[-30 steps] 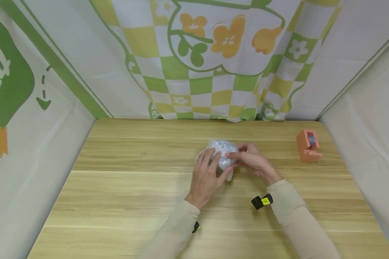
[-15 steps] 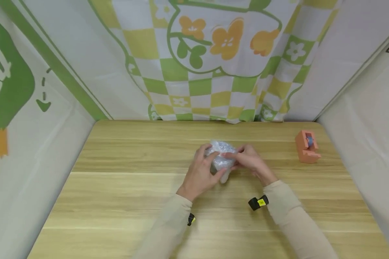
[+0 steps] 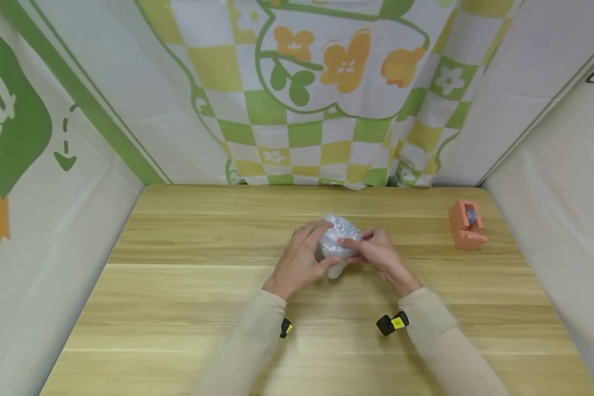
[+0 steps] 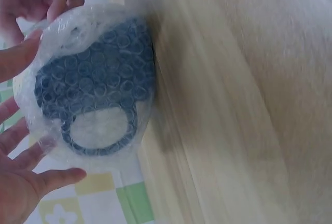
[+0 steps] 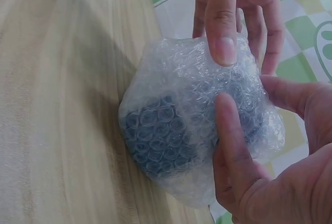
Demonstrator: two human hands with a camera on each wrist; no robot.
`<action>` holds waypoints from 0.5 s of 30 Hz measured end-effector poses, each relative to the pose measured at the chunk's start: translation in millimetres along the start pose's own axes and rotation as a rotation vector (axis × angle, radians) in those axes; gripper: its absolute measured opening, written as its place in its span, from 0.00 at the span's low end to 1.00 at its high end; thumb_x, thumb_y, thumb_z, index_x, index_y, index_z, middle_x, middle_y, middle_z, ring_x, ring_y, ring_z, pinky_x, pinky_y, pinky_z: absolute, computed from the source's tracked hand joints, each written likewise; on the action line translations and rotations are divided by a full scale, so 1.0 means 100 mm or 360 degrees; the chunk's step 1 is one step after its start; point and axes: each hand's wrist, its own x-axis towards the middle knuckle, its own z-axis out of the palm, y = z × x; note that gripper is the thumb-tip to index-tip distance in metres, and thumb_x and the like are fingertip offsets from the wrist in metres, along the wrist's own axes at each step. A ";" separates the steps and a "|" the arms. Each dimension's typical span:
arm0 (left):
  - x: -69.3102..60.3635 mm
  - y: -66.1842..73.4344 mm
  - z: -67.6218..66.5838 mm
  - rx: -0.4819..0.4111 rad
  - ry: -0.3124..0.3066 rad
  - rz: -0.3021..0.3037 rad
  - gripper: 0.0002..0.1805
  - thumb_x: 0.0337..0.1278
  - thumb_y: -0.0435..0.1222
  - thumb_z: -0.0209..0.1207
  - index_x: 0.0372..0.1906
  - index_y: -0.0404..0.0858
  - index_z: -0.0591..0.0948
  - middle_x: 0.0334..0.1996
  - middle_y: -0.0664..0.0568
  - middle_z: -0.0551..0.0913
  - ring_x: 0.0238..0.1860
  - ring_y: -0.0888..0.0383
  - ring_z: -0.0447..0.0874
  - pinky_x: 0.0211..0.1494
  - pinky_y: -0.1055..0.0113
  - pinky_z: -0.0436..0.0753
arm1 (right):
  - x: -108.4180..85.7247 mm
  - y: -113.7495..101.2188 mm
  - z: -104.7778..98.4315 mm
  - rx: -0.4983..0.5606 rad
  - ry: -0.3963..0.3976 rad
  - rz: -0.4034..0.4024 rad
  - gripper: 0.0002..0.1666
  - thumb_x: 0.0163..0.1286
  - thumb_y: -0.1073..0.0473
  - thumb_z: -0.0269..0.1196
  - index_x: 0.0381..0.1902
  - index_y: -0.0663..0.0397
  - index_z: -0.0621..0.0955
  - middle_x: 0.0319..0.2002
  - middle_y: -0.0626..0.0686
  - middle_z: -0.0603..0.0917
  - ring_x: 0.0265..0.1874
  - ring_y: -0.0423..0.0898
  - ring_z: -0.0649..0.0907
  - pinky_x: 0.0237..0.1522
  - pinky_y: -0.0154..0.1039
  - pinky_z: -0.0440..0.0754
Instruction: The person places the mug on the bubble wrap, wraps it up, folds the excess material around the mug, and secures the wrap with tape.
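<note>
A blue-grey mug (image 4: 98,71) lies wrapped in clear bubble wrap (image 5: 168,71) near the middle of the table. Its loop handle shows through the plastic in the left wrist view. My left hand (image 3: 297,258) grips the bundle from the left, fingers over its far side and thumb on the near side. On the other side, my right hand (image 3: 381,256) pinches the wrap, its thumb pressing the top layer in the right wrist view. Parts of both hands' fingers are hidden behind the bundle.
An orange tape dispenser (image 3: 467,226) with a blue roll core stands at the table's back right. The wooden table (image 3: 193,308) reaches a checked, flowered curtain (image 3: 304,132) at the back. White printed sheets hang at both sides.
Both hands shift slightly left and nearer with the wrapped mug, which turns a little between them. The left fingers come round farther over its edge. The tape dispenser stays put.
</note>
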 end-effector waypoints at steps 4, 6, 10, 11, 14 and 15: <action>0.01 -0.02 -0.02 0.0009 -0.0033 -0.0006 0.39 0.52 0.47 0.75 0.66 0.33 0.75 0.65 0.39 0.76 0.66 0.43 0.74 0.70 0.49 0.71 | -0.02 0.02 0.02 0.0059 0.0013 -0.0022 0.26 0.66 0.66 0.70 0.49 0.69 0.65 0.39 0.65 0.78 0.22 0.45 0.87 0.35 0.38 0.88; 0.01 -0.02 -0.02 0.0012 -0.0045 -0.0009 0.37 0.52 0.47 0.75 0.63 0.33 0.76 0.64 0.39 0.76 0.65 0.43 0.75 0.69 0.49 0.72 | -0.03 0.03 0.02 0.0074 0.0001 -0.0035 0.27 0.67 0.66 0.69 0.50 0.69 0.63 0.40 0.66 0.78 0.22 0.45 0.87 0.35 0.38 0.88; 0.01 -0.02 -0.02 0.0013 -0.0037 -0.0005 0.33 0.51 0.46 0.76 0.57 0.35 0.77 0.59 0.41 0.79 0.60 0.45 0.79 0.64 0.50 0.77 | -0.04 0.03 0.00 0.0088 -0.0030 -0.0018 0.27 0.70 0.63 0.67 0.53 0.70 0.63 0.41 0.65 0.77 0.24 0.44 0.87 0.37 0.38 0.88; 0.01 -0.02 -0.02 0.0016 -0.0031 0.0001 0.32 0.50 0.46 0.76 0.56 0.35 0.77 0.58 0.42 0.80 0.58 0.46 0.80 0.63 0.50 0.77 | -0.04 0.03 0.00 0.0081 -0.0033 -0.0013 0.27 0.71 0.61 0.66 0.53 0.70 0.63 0.41 0.64 0.77 0.25 0.44 0.86 0.38 0.38 0.88; 0.01 -0.03 -0.02 0.0032 -0.0018 0.0016 0.30 0.50 0.46 0.76 0.53 0.35 0.77 0.60 0.40 0.80 0.59 0.44 0.80 0.63 0.49 0.77 | -0.04 0.00 -0.01 0.0035 -0.0032 0.0006 0.29 0.73 0.55 0.65 0.54 0.70 0.63 0.41 0.63 0.77 0.24 0.43 0.86 0.39 0.40 0.88; 0.01 -0.03 -0.03 0.0033 -0.0018 0.0020 0.29 0.50 0.46 0.76 0.51 0.36 0.78 0.61 0.39 0.79 0.61 0.43 0.79 0.64 0.49 0.76 | -0.04 -0.01 0.00 0.0019 -0.0028 0.0009 0.30 0.73 0.53 0.66 0.54 0.70 0.64 0.40 0.62 0.78 0.23 0.43 0.85 0.39 0.41 0.88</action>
